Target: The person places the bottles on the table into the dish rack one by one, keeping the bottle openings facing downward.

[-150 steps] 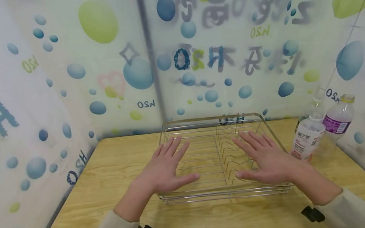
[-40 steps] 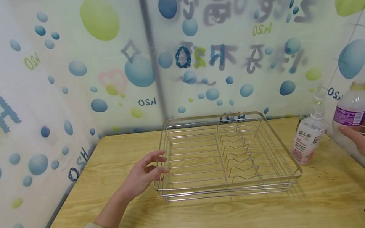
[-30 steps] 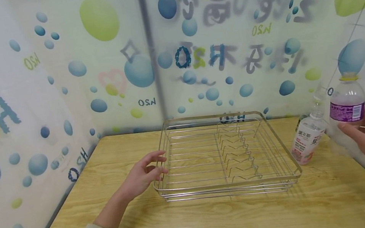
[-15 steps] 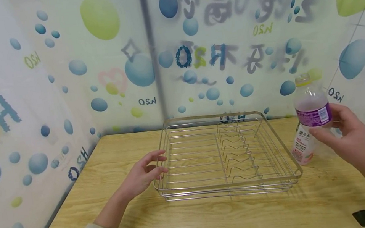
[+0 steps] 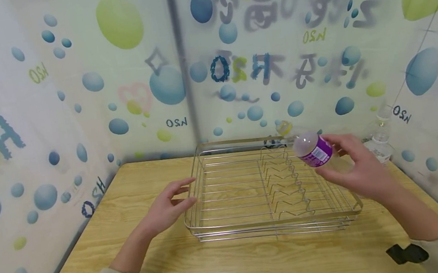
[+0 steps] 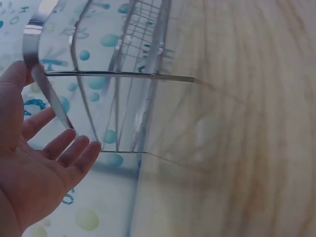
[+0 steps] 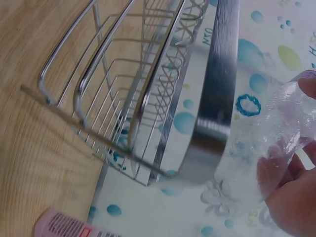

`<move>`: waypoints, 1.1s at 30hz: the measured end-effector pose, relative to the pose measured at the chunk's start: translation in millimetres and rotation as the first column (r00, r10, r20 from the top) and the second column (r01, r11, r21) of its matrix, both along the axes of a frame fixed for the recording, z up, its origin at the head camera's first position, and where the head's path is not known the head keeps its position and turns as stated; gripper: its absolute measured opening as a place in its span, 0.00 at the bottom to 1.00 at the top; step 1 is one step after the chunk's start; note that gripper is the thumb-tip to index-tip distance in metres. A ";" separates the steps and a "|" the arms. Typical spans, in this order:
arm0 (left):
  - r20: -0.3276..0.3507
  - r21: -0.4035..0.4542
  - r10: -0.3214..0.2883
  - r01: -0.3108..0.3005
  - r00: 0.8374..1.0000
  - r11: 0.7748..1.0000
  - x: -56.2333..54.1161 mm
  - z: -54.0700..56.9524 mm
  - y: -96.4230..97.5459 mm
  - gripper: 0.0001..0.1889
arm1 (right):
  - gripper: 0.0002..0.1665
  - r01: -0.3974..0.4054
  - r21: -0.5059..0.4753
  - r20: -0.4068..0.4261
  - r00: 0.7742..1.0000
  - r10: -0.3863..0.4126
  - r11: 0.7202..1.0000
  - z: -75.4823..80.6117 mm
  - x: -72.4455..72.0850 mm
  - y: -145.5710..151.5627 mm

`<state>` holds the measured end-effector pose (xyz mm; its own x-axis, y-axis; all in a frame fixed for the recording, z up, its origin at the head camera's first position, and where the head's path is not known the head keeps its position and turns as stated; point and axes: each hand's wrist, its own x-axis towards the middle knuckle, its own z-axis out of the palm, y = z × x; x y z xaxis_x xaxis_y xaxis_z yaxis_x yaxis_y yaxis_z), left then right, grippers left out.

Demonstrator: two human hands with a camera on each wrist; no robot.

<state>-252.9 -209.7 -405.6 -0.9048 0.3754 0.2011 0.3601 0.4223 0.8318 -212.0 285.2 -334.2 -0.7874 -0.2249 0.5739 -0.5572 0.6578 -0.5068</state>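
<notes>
A clear plastic bottle point(image 5: 315, 151) with a purple label and yellow neck ring is gripped by my right hand point(image 5: 366, 168) between thumb and fingers. It is tilted, neck toward the back left, above the right part of the wire dish rack point(image 5: 276, 222). The right wrist view shows the bottle's clear base end point(image 7: 247, 158) beside the rack's rim. My left hand point(image 5: 166, 210) rests at the rack's left rim, fingers loosely bent; in the left wrist view the thumb and fingertips of this left hand point(image 6: 44, 168) lie along the metal band.
Behind my right hand, clear bottle tops point(image 5: 381, 138) show at the table's back right. A pink-labelled bottle point(image 7: 69, 227) shows at the right wrist view's lower edge. The wooden table point(image 5: 240, 267) meets patterned curtains point(image 5: 152, 131) at the back and sides.
Since five seconds ago my hands have left the rack's middle, and the right has taken the purple-labelled bottle. In the last second it carried it left over the rack and tilted it.
</notes>
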 end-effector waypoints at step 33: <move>-0.301 -0.282 -0.240 0.154 0.923 0.947 -0.5 74.9 114.9 0.42 | 0.46 -0.031 0.500 -0.144 0.982 0.119 0.866 -7.4 -15.0 -91.8</move>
